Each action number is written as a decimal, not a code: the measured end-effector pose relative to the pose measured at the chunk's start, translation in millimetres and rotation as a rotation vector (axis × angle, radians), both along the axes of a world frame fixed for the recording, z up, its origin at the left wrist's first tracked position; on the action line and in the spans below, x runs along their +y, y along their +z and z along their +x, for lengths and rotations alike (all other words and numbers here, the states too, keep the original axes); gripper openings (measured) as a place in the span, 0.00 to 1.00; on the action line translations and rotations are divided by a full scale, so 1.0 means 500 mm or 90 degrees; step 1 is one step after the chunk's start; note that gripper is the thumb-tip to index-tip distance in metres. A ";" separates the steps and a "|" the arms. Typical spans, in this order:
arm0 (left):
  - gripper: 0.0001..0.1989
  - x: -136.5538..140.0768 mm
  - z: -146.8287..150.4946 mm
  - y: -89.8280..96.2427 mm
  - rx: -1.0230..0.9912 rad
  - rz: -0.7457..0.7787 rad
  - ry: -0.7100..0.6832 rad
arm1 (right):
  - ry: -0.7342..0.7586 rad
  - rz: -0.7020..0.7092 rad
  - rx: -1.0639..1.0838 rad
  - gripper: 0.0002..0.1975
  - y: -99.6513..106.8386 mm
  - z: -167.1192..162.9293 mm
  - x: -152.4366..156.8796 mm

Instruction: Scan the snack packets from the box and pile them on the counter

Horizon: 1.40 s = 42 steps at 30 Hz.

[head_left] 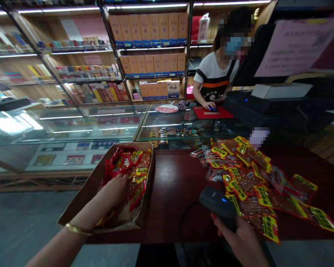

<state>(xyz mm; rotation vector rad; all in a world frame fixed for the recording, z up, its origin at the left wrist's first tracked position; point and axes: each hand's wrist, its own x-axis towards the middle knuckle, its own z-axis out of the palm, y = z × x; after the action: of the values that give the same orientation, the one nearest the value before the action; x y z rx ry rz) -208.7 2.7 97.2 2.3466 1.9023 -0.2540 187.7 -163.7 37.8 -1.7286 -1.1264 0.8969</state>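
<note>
We see the barcode scanner (218,202) pointing with its head up and to the left, its long axis running back toward the right hand (241,239), whose fingers are closed around its handle. The left hand (115,187) is inside the cardboard box (80,196), its fingers curled on the red snack packets (128,163), but we cannot tell if they hold one. Both are over the dark red surface (175,185), where a pile of packets (253,181) lies to the right, with a glass counter (100,122) and shop shelves (153,48) behind it.
</note>
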 end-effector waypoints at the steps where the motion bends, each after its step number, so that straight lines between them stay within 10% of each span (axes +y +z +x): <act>1: 0.23 -0.003 0.003 0.011 0.024 -0.013 0.006 | -0.002 -0.011 -0.006 0.23 -0.002 0.004 -0.004; 16: 0.15 -0.041 0.025 0.082 -0.009 0.034 -0.010 | -0.012 -0.007 -0.025 0.22 -0.029 0.027 -0.027; 24: 0.18 -0.124 0.021 0.152 -0.237 0.198 0.239 | -0.030 -0.016 -0.055 0.20 -0.021 0.039 -0.029; 31: 0.26 -0.183 0.148 0.096 -0.946 -0.102 0.302 | -0.009 -0.001 -0.033 0.17 0.006 0.022 -0.036; 37: 0.27 -0.213 0.273 0.009 -1.124 -0.304 0.289 | 0.015 0.030 -0.033 0.16 0.010 0.032 -0.052; 42: 0.31 -0.184 0.320 -0.083 -1.149 -0.253 0.285 | 0.023 0.025 -0.055 0.16 0.019 0.027 -0.062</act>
<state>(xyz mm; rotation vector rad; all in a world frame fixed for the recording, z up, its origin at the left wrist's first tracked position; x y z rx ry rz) -48.8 -89.4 55.9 0.8689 1.0288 1.0223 201.2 -194.6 47.2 -1.7337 -1.2280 0.8226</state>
